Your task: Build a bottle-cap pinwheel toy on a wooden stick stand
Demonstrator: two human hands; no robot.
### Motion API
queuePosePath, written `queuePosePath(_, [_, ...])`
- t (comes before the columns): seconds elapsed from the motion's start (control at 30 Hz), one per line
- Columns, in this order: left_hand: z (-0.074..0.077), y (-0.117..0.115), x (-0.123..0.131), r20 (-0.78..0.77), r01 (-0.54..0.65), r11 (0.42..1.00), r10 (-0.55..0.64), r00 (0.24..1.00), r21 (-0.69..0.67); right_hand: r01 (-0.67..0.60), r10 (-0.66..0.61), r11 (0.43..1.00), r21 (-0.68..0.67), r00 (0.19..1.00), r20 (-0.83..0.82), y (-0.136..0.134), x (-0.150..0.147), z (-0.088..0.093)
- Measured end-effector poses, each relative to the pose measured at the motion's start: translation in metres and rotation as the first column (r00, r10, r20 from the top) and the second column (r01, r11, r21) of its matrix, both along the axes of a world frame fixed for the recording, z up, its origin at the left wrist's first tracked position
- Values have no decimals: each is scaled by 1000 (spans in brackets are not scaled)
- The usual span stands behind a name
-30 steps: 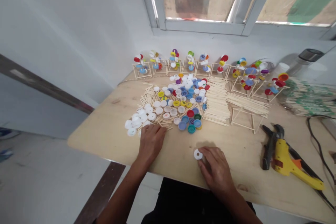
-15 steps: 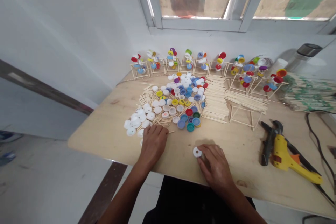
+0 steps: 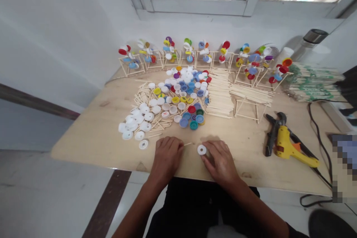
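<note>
- Right hand (image 3: pixel 221 160): thumb and fingers slightly parted, pinching a white holed disc (image 3: pixel 198 150) at their left.
- Left hand (image 3: pixel 167 155): fingers curled nearly closed around a thin wooden stick (image 3: pixel 187 144), its tip pointing right.
- The disc sits between the hands, just right of the stick's tip, apart from it.
- Loose bottle caps (image 3: pixel 173 110) lie farther away.

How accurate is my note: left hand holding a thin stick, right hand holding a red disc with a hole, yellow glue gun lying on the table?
The disc in the right hand is white, not red, as the head view shows; the rest stands.
</note>
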State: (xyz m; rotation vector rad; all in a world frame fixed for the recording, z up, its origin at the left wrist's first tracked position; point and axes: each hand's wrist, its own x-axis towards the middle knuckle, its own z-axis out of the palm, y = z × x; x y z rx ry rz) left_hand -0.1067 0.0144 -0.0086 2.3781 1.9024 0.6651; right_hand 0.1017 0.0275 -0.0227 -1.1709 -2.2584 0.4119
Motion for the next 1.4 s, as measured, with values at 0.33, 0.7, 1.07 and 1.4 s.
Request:
queuePosePath(0.33, [0, -5, 19, 176, 167, 986, -161, 971, -16, 35, -35, 999, 4, 996, 82, -2, -5, 4])
queuePosePath(0.7, [-2, -1, 14, 160, 264, 964, -257, 953, -20, 5, -2, 999, -32, 995, 98, 0, -2, 11])
queuePosePath(1.07, [-3, -2, 15, 134, 267, 964, -265, 955, 3, -9, 12, 1000, -25, 996, 92, 0, 5, 19])
queuePosePath(1.4, [-11, 4, 9, 132, 305, 949, -313, 940, 77, 330, -340, 907, 262, 940, -7, -4, 118, 29])
